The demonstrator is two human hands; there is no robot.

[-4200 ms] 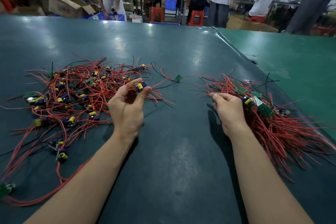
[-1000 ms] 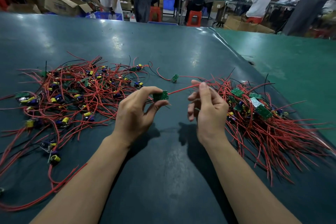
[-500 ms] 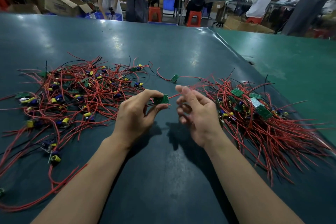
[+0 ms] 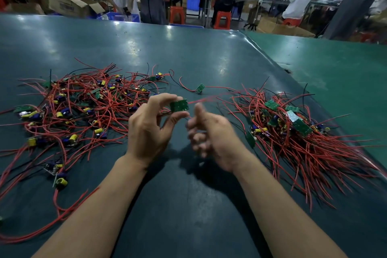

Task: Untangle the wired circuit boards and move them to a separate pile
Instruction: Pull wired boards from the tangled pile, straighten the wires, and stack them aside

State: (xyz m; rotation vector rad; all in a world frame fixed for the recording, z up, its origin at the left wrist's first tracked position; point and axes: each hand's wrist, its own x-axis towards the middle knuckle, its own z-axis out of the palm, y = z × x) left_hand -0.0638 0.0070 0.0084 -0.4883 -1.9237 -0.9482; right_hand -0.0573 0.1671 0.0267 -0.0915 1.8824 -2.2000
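Here the left hand (image 4: 146, 130) pinches a green board (image 4: 178, 106); the blurred right hand's (image 4: 211, 132) grip is unclear

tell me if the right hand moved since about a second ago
Yes. The right hand has dropped lower and drawn nearer the left hand, away from the sorted pile on its right.

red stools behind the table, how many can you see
3, maybe more hidden. One stool stands beside the standing person, one under the seated worker in black, one partly hidden under the seated worker in white on the right.
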